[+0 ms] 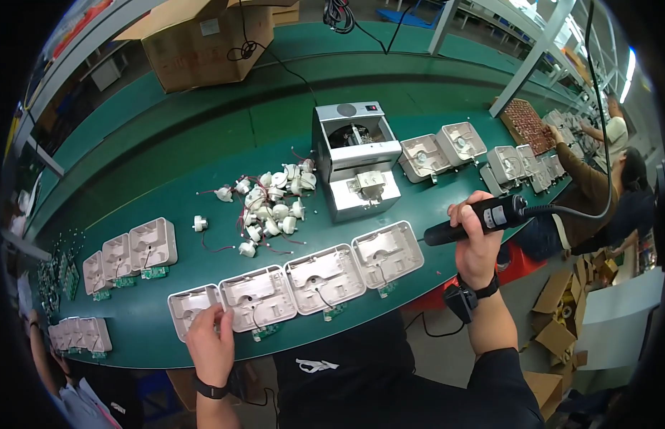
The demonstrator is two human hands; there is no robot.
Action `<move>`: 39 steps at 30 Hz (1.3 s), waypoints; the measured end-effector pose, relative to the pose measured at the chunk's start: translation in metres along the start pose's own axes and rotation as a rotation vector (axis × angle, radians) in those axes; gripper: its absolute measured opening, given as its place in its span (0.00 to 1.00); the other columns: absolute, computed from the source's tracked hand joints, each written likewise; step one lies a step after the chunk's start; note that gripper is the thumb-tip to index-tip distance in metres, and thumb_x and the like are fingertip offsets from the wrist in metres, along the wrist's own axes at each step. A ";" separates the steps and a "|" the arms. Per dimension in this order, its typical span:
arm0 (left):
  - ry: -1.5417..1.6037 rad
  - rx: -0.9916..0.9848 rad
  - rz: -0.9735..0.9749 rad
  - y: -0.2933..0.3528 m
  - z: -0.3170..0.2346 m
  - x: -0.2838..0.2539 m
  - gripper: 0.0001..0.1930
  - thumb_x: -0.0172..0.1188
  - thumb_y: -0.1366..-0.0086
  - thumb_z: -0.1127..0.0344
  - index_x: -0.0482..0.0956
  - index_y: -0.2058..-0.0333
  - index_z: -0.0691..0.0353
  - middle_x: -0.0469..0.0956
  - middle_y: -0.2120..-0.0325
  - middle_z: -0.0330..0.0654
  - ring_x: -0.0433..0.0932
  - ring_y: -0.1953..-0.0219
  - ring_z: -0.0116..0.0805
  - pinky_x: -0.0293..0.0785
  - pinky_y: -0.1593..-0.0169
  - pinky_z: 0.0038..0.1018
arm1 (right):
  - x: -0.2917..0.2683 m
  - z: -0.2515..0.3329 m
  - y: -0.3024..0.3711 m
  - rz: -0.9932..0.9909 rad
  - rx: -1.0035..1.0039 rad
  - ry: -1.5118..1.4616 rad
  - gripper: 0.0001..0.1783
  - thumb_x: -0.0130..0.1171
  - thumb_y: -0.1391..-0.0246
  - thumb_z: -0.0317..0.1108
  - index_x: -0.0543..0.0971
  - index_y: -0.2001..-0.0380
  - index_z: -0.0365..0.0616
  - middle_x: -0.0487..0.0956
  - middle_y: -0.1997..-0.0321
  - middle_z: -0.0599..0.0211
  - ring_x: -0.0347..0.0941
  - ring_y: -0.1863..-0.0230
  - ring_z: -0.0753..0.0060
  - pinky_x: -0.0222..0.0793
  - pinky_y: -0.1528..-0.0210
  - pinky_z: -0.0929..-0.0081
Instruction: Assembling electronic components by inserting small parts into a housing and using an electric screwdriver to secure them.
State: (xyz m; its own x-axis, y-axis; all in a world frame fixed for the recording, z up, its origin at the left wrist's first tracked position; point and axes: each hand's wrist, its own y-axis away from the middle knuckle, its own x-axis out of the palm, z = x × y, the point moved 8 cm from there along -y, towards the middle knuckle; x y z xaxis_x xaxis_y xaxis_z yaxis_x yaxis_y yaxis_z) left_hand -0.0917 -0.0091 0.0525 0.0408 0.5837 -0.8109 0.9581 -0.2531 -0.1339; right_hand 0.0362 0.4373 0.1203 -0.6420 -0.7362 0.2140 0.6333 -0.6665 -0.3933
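Note:
My right hand (478,242) is wrapped round a black corded electric screwdriver (482,218), held above the table's front edge with its tip to the left. That tip is close to the right end of a row of white plastic housings (325,277), each an open shell with a thin wire and a small green circuit board (335,312) at its near edge. At the row's left end, my left hand (212,342) has its fingers curled over the right wall of the leftmost housing (189,312). Its fingertips are partly hidden.
White round parts with wires (271,204) lie heaped behind the row. A grey metal machine (357,161) stands right of them. More housings sit left (152,243) and right (461,143). A cardboard box (196,46) stands behind. Co-workers (590,171) work at both ends.

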 end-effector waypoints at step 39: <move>-0.291 0.634 0.307 -0.234 -0.028 0.086 0.17 0.58 0.35 0.60 0.74 0.48 0.55 0.77 0.56 0.49 0.79 0.54 0.51 0.77 0.50 0.41 | 0.033 -0.079 -0.101 0.431 -0.247 1.260 0.31 0.70 0.55 0.28 0.71 0.46 0.38 0.81 0.63 0.56 0.81 0.63 0.59 0.75 0.60 0.65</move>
State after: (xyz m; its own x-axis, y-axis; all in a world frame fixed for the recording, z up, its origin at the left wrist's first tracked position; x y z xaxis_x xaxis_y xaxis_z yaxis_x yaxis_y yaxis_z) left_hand -0.3042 0.1218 0.0295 0.1184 0.2112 -0.9702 0.5659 -0.8173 -0.1088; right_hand -0.0831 0.4901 0.0968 -0.4549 -0.1836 -0.8714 0.8747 -0.2756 -0.3986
